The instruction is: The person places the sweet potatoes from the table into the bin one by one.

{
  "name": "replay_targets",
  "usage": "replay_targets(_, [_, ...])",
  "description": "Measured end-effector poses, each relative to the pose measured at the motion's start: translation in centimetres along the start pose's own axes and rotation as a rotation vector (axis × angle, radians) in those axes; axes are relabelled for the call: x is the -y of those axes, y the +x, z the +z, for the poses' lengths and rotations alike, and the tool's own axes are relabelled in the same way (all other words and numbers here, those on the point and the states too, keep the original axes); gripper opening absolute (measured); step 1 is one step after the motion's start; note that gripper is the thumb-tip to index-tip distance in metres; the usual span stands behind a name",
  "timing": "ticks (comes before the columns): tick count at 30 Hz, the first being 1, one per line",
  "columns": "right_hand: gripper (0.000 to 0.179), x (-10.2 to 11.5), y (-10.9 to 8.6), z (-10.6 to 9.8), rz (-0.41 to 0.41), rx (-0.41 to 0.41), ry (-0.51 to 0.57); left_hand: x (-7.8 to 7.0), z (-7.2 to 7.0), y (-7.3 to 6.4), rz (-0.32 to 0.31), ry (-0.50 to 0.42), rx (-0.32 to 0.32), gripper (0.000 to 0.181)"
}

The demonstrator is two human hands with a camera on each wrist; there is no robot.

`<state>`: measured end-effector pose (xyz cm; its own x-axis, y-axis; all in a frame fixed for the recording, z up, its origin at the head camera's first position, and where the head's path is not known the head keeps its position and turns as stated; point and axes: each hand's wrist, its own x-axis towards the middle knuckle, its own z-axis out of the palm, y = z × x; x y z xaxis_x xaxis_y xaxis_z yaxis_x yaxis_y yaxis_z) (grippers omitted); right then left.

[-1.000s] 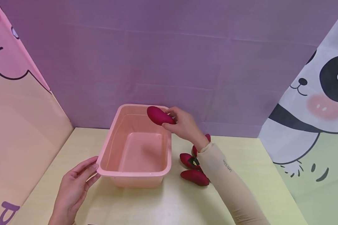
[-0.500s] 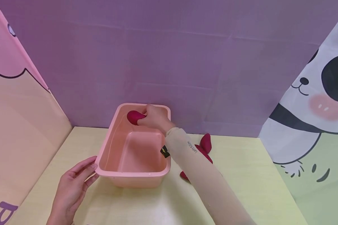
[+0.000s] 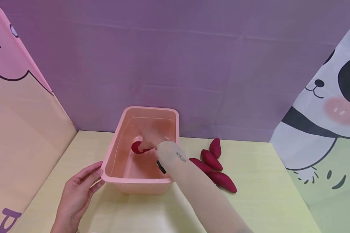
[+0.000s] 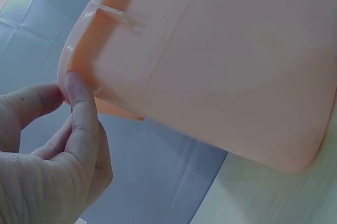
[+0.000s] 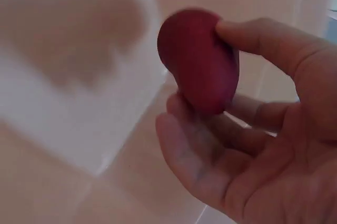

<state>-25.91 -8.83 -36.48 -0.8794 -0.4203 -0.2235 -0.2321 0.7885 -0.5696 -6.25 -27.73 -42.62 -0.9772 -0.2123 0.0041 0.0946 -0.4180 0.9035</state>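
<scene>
My right hand (image 3: 151, 137) reaches down inside a pink plastic basin (image 3: 112, 145). It grips a dark red sweet potato (image 3: 136, 147) low over the basin's floor. Up close in the right wrist view, the thumb presses one side of the sweet potato (image 5: 197, 58) and the curled fingers lie along the other. At the basin's near left corner, my left hand (image 3: 77, 195) pinches the rim. The left wrist view has thumb and fingertips on either side of that rim (image 4: 68, 58). Several more sweet potatoes (image 3: 211, 160) lie on the table to the basin's right.
The pale wooden table (image 3: 259, 174) ends at a purple backdrop (image 3: 175, 64) close behind the basin. Printed side panels stand left and right, the right one bearing a panda (image 3: 323, 97). My right sleeve (image 3: 192, 181) crosses above the basin's right rim and partly covers the loose sweet potatoes.
My right hand has carried the sweet potato leftward over the basin's right rim, then down inside it. The left hand has stayed at the rim.
</scene>
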Motion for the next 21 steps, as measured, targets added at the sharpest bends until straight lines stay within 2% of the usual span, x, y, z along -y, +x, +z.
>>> replay_targets(2, [0.034, -0.1, -0.1, 0.3, 0.059, -0.005, 0.029, 0.0, 0.0, 0.0, -0.002, 0.0, 0.002, 0.027])
replay_targets(6, [0.026, 0.2, 0.0, 0.5, 0.075, 0.024, 0.019, 0.1, 0.0, 0.0, -0.006, 0.007, -0.002, 0.027])
replay_targets(9, [0.015, 0.3, -0.1, 0.3, 0.022, 0.046, 0.006, 0.0, 0.0, 0.0, -0.006, 0.012, -0.007, 0.027])
replay_targets(12, [0.018, 0.3, -0.3, -0.3, -0.022, 0.017, -0.032, 0.0, 0.1, 0.1, 0.0, 0.011, -0.001, 0.027])
replay_targets(13, [0.02, 0.3, -0.4, -0.6, -0.045, 0.006, -0.077, 0.1, 0.1, 0.1, 0.001, 0.012, -0.001, 0.027])
replay_targets(15, [0.024, 0.5, -0.5, -1.1, -0.07, 0.001, -0.076, 0.1, 0.2, 0.1, 0.001, 0.01, -0.004, 0.027])
replay_targets(16, [0.029, 0.7, -0.5, -1.4, -0.108, 0.006, -0.094, 0.1, 0.2, 0.1, 0.0, 0.007, -0.006, 0.027])
replay_targets(18, [0.035, 1.1, -0.6, -1.8, -0.148, 0.022, -0.079, 0.1, 0.1, 0.1, 0.0, 0.001, -0.013, 0.027])
replay_targets(21, [0.04, 1.7, -0.9, -2.4, -0.177, 0.051, 0.011, 0.2, 0.1, 0.0, 0.0, -0.006, -0.019, 0.027])
